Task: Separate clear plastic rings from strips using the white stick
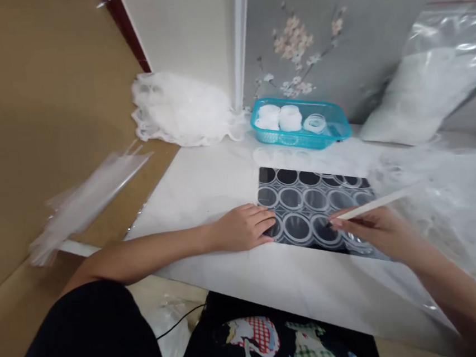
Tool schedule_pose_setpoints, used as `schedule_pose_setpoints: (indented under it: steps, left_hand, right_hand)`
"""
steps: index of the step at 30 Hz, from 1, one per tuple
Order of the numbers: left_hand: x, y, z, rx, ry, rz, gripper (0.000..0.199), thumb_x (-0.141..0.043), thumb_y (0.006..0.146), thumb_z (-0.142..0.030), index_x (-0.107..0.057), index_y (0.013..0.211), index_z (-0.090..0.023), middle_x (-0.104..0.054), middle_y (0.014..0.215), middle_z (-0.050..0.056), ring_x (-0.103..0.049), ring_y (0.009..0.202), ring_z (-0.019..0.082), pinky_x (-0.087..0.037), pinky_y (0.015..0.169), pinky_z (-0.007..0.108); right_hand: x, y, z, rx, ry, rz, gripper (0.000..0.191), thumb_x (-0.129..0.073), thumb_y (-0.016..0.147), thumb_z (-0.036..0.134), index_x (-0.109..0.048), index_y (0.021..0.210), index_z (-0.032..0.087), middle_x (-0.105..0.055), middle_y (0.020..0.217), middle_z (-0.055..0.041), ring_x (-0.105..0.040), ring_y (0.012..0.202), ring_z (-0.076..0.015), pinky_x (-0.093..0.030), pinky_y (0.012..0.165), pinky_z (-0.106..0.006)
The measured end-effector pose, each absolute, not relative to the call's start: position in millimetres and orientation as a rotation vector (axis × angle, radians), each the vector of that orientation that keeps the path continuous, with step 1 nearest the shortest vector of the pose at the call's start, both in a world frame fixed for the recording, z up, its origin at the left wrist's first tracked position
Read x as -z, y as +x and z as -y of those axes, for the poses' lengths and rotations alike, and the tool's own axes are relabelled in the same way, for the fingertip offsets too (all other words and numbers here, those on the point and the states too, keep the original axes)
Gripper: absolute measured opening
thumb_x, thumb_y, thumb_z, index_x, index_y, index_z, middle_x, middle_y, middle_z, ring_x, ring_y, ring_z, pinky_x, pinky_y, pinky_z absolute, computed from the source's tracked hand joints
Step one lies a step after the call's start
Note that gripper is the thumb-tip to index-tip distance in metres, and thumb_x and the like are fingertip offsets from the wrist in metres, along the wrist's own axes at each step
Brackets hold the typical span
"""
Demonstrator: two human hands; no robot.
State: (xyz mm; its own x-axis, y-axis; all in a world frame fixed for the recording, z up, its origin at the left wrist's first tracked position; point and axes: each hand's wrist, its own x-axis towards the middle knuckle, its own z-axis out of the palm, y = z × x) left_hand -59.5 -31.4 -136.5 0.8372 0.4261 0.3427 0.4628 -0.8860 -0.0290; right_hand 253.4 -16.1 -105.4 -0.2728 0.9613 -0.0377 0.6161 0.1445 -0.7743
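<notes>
A dark rectangular sheet with rows of pale rings lies on the white table. My left hand rests flat over its left edge, fingers slightly apart. My right hand pinches a long white stick-like tool. The tip of that tool is near a ring in the lower right part of the sheet, and its other end points up to the right. Whether the tip touches the ring I cannot tell.
Behind the sheet, a blue plastic basket holds stacks of white rings. Clear plastic spreads at the right, below a large filled bag. A white bag stands at back left, with plastic sleeves further left.
</notes>
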Motion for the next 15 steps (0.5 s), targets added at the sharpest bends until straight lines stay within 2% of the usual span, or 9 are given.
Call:
schedule_pose_setpoints:
  steps: [4,9,15]
  left_hand:
    - [143,-61,35,0.518,-2.876,0.783,0.050,-0.043,0.099,-0.044,-0.059,0.121,-0.002,-0.065,0.123,0.017,-0.059,0.118,0.026,-0.045,0.102,0.036]
    - [146,-62,38,0.535,-2.868,0.794,0.049,-0.043,0.099,-0.042,-0.062,0.117,-0.001,-0.064,0.122,0.020,-0.060,0.117,0.026,-0.047,0.102,0.038]
    - [148,-60,39,0.580,-2.819,0.799,0.049,-0.044,0.098,-0.043,-0.064,0.114,-0.001,-0.067,0.117,0.021,-0.062,0.114,0.026,-0.048,0.101,0.038]
  right_hand:
    - [123,192,-10,-1.122,-1.284,1.946,0.043,-0.065,0.077,0.062,-0.075,0.088,0.022,-0.074,0.085,-0.0082,-0.069,0.077,-0.0279,-0.055,0.069,-0.038]
    - [138,151,-25,-1.140,-1.190,1.956,0.039,-0.060,0.082,0.059,-0.071,0.087,0.022,-0.074,0.085,-0.0078,-0.069,0.076,-0.0272,-0.054,0.067,-0.038]
    - [144,150,-20,-1.109,-1.192,1.958,0.030,-0.060,0.084,0.055,-0.070,0.086,0.026,-0.074,0.088,-0.0055,-0.068,0.083,-0.0273,-0.055,0.073,-0.039]
